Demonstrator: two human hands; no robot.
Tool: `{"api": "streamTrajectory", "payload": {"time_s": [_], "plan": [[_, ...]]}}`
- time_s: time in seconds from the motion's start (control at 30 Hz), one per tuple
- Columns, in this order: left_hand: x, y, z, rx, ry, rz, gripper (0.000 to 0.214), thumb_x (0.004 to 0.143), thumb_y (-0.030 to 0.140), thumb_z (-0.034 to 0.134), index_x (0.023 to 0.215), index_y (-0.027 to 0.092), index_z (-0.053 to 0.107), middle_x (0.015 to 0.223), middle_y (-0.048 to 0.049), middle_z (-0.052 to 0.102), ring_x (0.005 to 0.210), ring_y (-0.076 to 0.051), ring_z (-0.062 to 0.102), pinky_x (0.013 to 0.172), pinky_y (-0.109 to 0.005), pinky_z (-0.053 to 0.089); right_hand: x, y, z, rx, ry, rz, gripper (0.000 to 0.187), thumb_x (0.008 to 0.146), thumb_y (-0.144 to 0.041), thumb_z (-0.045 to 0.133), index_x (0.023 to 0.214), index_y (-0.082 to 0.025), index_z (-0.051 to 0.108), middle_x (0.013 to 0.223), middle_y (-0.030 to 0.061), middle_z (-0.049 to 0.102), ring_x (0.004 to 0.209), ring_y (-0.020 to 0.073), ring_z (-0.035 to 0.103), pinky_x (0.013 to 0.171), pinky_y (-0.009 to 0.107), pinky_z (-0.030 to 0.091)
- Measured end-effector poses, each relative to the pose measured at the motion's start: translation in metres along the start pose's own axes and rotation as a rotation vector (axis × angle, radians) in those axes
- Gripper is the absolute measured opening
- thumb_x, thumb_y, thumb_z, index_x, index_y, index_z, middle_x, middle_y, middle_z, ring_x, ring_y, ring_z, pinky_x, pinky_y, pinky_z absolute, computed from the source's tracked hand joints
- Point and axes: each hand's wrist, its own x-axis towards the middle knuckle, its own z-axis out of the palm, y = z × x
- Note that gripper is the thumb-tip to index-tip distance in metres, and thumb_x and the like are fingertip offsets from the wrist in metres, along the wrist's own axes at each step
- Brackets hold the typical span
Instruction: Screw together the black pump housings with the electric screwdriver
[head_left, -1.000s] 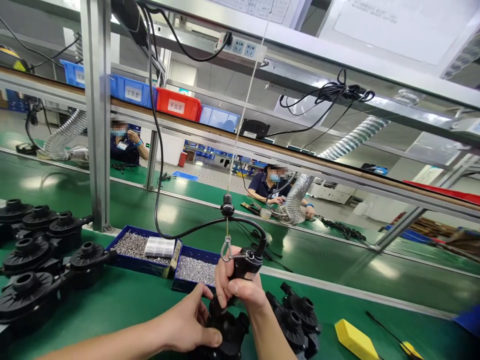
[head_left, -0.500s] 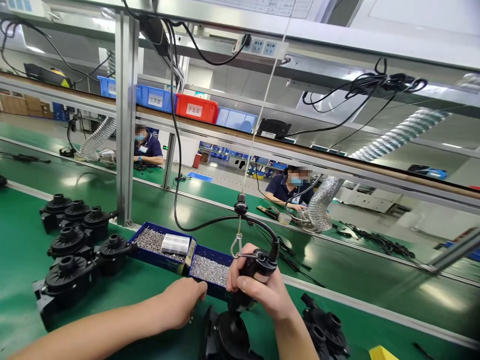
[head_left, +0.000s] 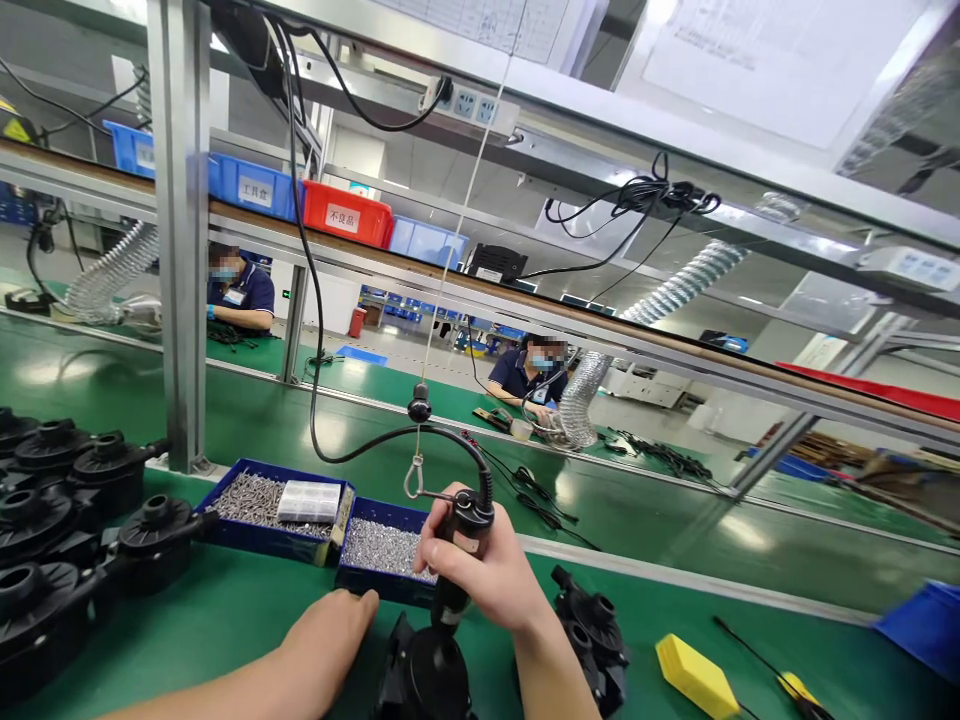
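Observation:
My right hand point(head_left: 491, 570) is wrapped round a black electric screwdriver point(head_left: 452, 600), which hangs from a cord and has a cable at its top. Its lower end meets the top of a black round plastic housing point(head_left: 427, 680) at the bottom edge; the bit is hidden. My left hand point(head_left: 326, 635) is curled beside that housing, just in front of a blue bin point(head_left: 382, 584) of small shiny metal parts. Its fingertips are turned under, and whatever they hold is hidden. A second blue bin point(head_left: 262, 540) holds screws and a small clear-lidded box point(head_left: 308, 501).
Several black housings point(head_left: 154, 540) stand at the left, with more point(head_left: 592, 630) right of my forearm. Farther right lie a yellow block point(head_left: 696, 676) and a thin tool with a yellow handle point(head_left: 796, 688). A metal post point(head_left: 178, 300) rises behind. Two people sit at the bench beyond.
The view has turned to the right, so the scene shifts left in the picture. My left hand sits slightly lower, nearer the housing. The right hand keeps its grip on the screwdriver.

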Motion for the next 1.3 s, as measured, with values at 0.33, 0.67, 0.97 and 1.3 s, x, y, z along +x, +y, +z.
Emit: {"api": "streamTrajectory", "payload": {"time_s": [0.33,0.67,0.97,1.3], "plan": [[0.007,-0.001,0.019,-0.491,0.14,0.038,0.022,0.079,0.007,0.062,0.096,0.021,0.059,0.096,-0.0046,0.072,0.096,-0.025,0.067,0.085,-0.034,0.049,0.0,-0.001,0.001,-0.012,0.059,0.052,0.026,0.085,-0.035,0.083,0.091,-0.021,0.061,0.075,-0.0013,0.067,0.072,0.0238,0.077,0.071,0.034,0.057],[0.016,0.009,0.039,-1.298,0.011,-0.282,0.052,0.07,0.023,0.084,0.094,0.027,0.038,0.065,0.012,0.062,0.041,-0.007,0.047,0.04,-0.021,0.02,-0.002,0.004,0.0,-0.042,0.059,0.054,0.029,0.09,-0.041,0.084,0.095,-0.021,0.064,0.077,0.0007,0.07,0.073,0.0242,0.075,0.072,0.036,0.057],[0.014,0.015,0.031,-1.372,-0.022,-0.41,0.052,0.071,0.023,0.087,0.094,0.027,0.04,0.054,0.0122,0.057,0.04,-0.01,0.052,0.038,-0.021,0.021,-0.002,0.001,0.002,-0.061,0.062,0.076,0.029,0.089,-0.041,0.084,0.093,-0.021,0.063,0.076,0.0012,0.07,0.074,0.0246,0.075,0.072,0.035,0.055],[0.005,0.0,-0.001,-1.441,-0.274,-0.275,0.066,0.052,0.014,0.086,0.101,0.025,0.044,0.075,0.0005,0.077,0.053,-0.014,0.066,0.04,-0.018,0.035,-0.002,-0.001,-0.006,-0.074,0.04,0.012,0.026,0.087,-0.041,0.088,0.087,-0.02,0.073,0.093,0.0088,0.079,0.094,0.0294,0.073,0.083,0.039,0.056]]}}
